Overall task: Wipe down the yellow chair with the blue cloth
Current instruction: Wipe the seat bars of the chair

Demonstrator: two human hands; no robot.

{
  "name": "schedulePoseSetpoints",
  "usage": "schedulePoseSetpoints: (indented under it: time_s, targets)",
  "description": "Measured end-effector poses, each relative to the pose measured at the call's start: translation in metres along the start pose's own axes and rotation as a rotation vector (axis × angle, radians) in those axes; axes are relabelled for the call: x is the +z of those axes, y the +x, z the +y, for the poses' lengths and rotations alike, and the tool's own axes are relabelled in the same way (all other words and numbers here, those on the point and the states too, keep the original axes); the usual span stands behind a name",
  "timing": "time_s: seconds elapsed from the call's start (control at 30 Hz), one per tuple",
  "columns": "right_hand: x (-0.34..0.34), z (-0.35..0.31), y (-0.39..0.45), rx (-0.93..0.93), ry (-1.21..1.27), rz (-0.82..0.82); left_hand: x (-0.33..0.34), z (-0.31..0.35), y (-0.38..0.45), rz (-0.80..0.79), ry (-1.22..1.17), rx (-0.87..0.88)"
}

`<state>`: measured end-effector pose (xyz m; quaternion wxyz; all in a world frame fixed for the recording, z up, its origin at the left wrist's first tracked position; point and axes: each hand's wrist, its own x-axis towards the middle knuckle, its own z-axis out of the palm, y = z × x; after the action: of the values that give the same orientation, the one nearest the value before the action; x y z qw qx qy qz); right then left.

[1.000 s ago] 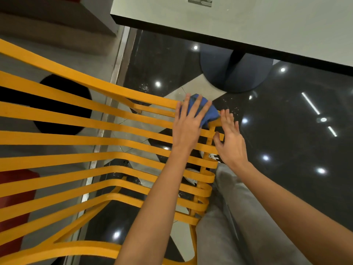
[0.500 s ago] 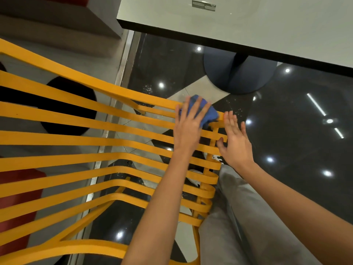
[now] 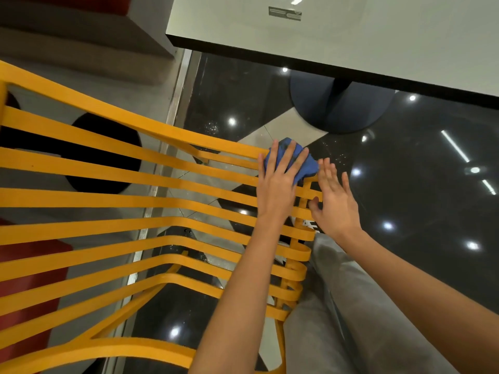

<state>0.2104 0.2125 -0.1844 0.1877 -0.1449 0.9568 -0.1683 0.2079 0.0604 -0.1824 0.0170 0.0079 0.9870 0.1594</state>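
one chair (image 3: 113, 203), one cloth (image 3: 302, 166), two hands (image 3: 278, 184)

left hand (image 3: 278, 184): fingers flat, spread | right hand (image 3: 336, 201): fingers straight

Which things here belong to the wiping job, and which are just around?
Job: yellow chair; blue cloth, pressed flat under the left hand; right hand, steadying the chair's edge.
Around: white table; its round dark base; glossy black floor.
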Motion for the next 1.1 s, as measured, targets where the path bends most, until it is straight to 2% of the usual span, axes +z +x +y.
schedulePoseSetpoints:
  time_s: [0.07,0.17,0.27,0.33,0.4,0.47,0.57,0.67,0.73,0.83,0.93,1.1]
  targets:
    - [0.000,0.001,0.000,-0.006,-0.006,-0.013,-0.009,-0.027,0.001,-0.041,0.068,-0.006]
    - [0.000,0.001,-0.001,-0.003,0.008,-0.024,-0.031,-0.082,0.001,-0.011,0.105,-0.206]
    - [-0.001,0.002,-0.001,-0.011,0.008,-0.028,-0.058,-0.132,0.003,0.026,0.186,-0.309]
    - [-0.002,0.002,-0.001,-0.012,0.020,-0.035,-0.069,-0.151,0.007,0.060,0.191,-0.376]
    - [-0.002,0.001,-0.001,-0.007,0.028,-0.039,-0.067,-0.140,0.008,0.120,0.134,-0.436]
    - [-0.002,0.000,-0.001,-0.002,0.028,-0.040,-0.050,-0.108,0.003,0.139,0.069,-0.392]
    - [-0.004,0.002,0.000,0.000,-0.002,-0.052,-0.028,-0.062,0.000,0.045,0.009,-0.181]
    - [-0.007,0.004,0.001,-0.013,-0.037,-0.063,-0.039,-0.084,0.017,-0.024,0.157,-0.018]
    - [-0.007,0.002,0.000,-0.013,-0.044,-0.067,-0.050,-0.118,0.022,-0.071,0.247,-0.056]
    - [-0.006,0.001,-0.001,-0.015,-0.050,-0.057,-0.060,-0.140,0.020,-0.021,0.239,-0.224]
    - [-0.008,0.001,0.001,-0.020,-0.057,-0.067,-0.043,-0.104,0.023,-0.042,0.232,-0.254]
    - [-0.009,-0.001,0.001,-0.003,-0.082,-0.093,-0.006,-0.013,0.017,-0.051,0.141,-0.088]
